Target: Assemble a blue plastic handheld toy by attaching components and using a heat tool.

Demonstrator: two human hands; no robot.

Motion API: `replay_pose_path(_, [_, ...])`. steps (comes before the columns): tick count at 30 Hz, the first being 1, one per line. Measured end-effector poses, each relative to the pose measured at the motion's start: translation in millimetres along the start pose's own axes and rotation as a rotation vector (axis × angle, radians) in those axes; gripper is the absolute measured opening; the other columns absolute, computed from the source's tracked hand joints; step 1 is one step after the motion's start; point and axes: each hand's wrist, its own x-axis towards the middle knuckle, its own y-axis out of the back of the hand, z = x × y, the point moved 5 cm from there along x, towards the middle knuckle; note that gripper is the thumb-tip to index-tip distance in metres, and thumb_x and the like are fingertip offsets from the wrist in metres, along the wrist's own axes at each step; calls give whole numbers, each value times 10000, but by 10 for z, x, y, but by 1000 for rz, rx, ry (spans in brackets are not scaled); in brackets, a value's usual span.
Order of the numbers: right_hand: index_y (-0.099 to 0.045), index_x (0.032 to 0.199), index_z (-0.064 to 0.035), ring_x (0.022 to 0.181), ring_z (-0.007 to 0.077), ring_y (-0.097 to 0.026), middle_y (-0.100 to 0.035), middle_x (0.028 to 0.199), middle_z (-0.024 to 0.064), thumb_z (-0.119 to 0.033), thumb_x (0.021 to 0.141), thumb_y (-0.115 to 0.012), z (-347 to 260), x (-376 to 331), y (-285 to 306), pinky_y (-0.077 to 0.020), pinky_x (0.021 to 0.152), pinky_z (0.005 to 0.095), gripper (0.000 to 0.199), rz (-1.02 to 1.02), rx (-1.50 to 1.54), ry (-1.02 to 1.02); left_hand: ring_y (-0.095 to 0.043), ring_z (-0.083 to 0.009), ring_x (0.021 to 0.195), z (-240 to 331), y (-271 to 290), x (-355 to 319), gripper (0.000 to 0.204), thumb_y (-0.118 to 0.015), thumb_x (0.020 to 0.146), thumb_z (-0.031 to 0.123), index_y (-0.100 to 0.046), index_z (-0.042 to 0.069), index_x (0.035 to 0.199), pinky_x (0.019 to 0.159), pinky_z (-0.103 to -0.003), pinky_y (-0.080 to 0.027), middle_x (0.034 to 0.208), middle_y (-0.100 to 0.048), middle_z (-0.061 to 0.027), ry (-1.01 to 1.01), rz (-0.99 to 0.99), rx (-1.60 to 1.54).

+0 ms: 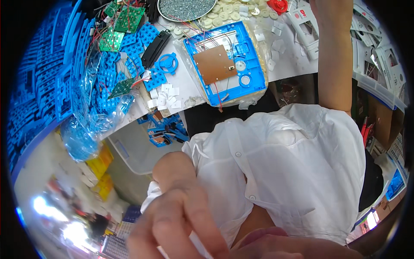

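Note:
My left hand (181, 220) is raised close to the camera at the lower edge. Its fingers are bent and look closed; their tips are cut off, and a white bit shows between them, too little to name. My right forearm (335, 64) reaches up over the table's right part, its hand beyond the upper edge. Between the arms, on the table, lies a blue plastic housing (254, 64), open side up, on a plastic-wrapped pad. A brown circuit board (214, 64) rests in it, with thin wires and two round discs. Neither hand touches the housing.
Blue perforated parts (129, 45), green circuit boards (130, 19) and a black strip (155, 48) crowd the left. Behind are a dish of small metal pieces (185, 8) and pale discs (222, 15). White housings (304, 30) lie right. A clear bin (129, 149) stands below the table.

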Motion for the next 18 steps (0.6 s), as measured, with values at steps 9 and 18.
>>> replay_pose_path(9, [-669,1169,-5,872,239,-633,-677,911,95,28,849,-696,11,-1443,-160,-509,749,368,323,-440,-348,-22,-595,-184,1025,-21,176,212,143,-689,882,-29,-661,50,998,852,-344,-564,1159,-583,-48,-142,-550,-241])
replay_pose_path(18, [-695,1011,-91,843,261,-605,-609,877,39,-35,743,-753,143,-1962,-783,-517,722,368,280,-830,-553,52,-599,-161,699,46,380,94,94,-715,863,66,-628,92,841,629,-285,-491,847,-645,-36,-368,-741,-110])
